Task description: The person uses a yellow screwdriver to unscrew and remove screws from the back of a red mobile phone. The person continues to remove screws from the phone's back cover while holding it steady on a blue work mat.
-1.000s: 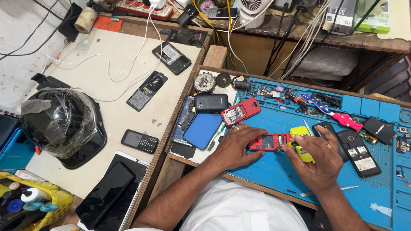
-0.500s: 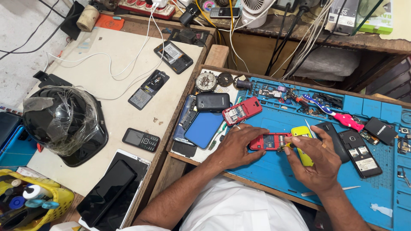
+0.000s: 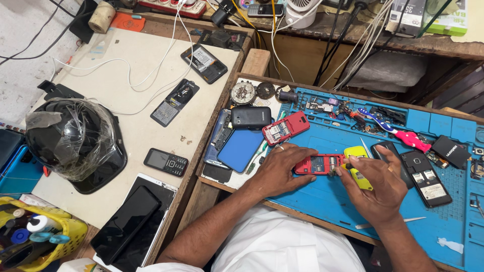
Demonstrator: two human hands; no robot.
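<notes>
Your left hand point(image 3: 276, 174) remains pressed on the opened red phone point(image 3: 319, 164), which lies on the blue mat point(image 3: 322, 206). Your right hand point(image 3: 375, 189) has closed in, fingers pinching the yellow phone point(image 3: 357, 171) beside it; the work is continuing.

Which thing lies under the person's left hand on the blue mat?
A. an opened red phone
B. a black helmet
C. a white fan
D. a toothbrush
A: the left hand rests on the blue mat and pins down the opened red phone, its circuit board showing, while the right hand works at the phone's end beside a yellow tool.
</notes>
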